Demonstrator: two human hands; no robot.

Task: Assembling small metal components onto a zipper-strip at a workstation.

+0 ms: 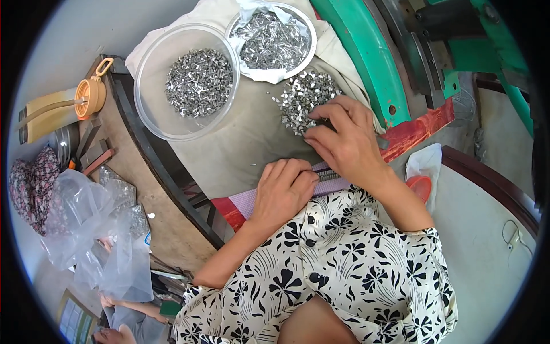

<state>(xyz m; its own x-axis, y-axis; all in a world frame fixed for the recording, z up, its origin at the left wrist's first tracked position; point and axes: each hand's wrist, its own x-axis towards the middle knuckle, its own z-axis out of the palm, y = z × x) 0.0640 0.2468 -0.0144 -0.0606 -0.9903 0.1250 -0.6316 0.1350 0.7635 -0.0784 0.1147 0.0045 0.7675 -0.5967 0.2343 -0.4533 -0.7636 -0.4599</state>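
Note:
A loose pile of small silvery metal pieces lies on the grey-green cloth. At the pile's near edge is my right hand, fingers bent, with a gap between thumb and forefinger; nothing shows between them. My left hand lies closer to me, its fingers curled and pressed at the left end of a narrow ridged metal strip. Beneath this strip is a lilac cloth. The right forearm passes close to the strip's other end. What lies under the left fingertips is hidden.
A clear round tub of metal pieces stands at far left, beside a lined bowl of longer slivers. A green machine frame borders the right. Plastic bags lie left; another person is at lower left.

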